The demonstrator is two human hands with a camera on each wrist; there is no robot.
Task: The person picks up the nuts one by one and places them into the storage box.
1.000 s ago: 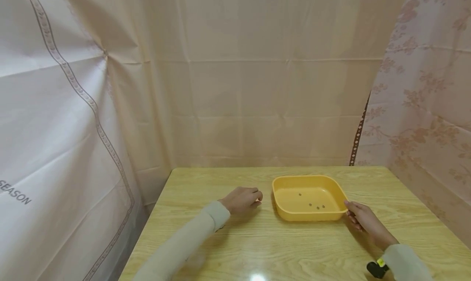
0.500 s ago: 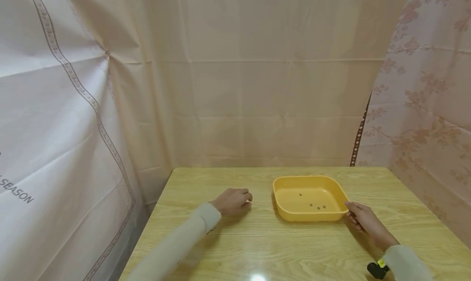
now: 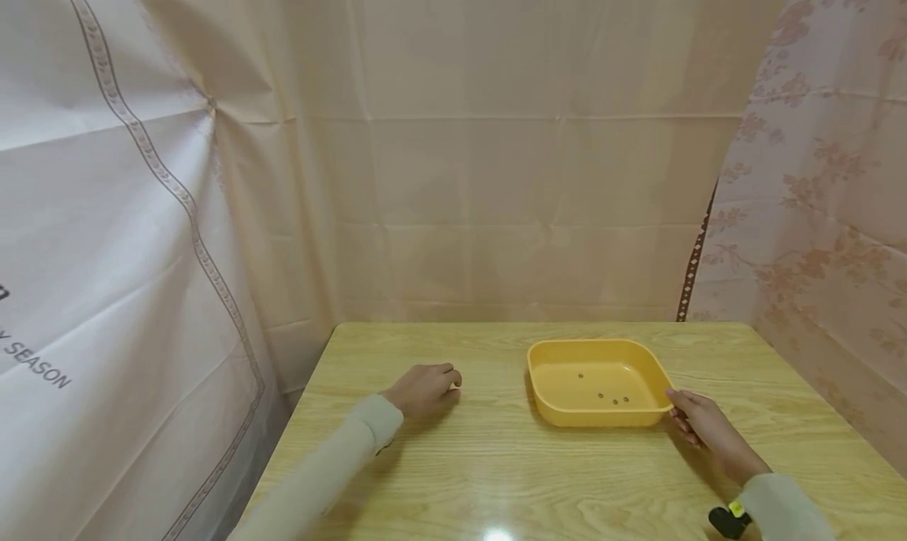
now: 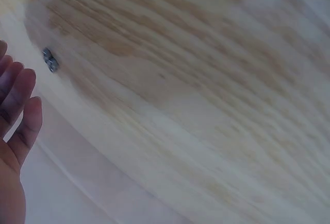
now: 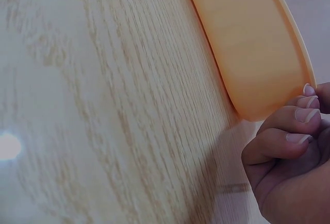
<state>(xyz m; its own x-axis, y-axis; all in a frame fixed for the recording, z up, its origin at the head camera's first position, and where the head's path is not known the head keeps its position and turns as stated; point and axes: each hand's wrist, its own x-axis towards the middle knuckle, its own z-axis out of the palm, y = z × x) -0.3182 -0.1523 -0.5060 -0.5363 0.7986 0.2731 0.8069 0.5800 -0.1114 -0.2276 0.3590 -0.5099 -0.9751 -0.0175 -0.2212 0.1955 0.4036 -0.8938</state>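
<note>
In the head view a yellow plastic tray (image 3: 595,420) sits on the table, with several small metal pieces (image 3: 615,402) on its floor, too small to identify. My right hand (image 3: 712,435) pinches the near right corner of its rim; the right wrist view shows the curled fingers (image 5: 276,144) against the tray's wall. To the left of the tray, my left hand (image 3: 423,390) is over the table, its fingers loosely bent and nothing seen between them. Close to those fingertips, the left wrist view shows a small dark metal piece (image 4: 50,60) against the wood; the head view does not show it.
The wood-grain table (image 3: 496,470) ends at a beige curtain (image 3: 453,210) behind. Patterned cloth hangs on both sides. A black object (image 3: 728,520) with a yellow patch shows by the right sleeve (image 3: 782,505).
My left hand has moved left over the table, away from the tray. The right hand keeps its grip on the rim, and the tray stays in place.
</note>
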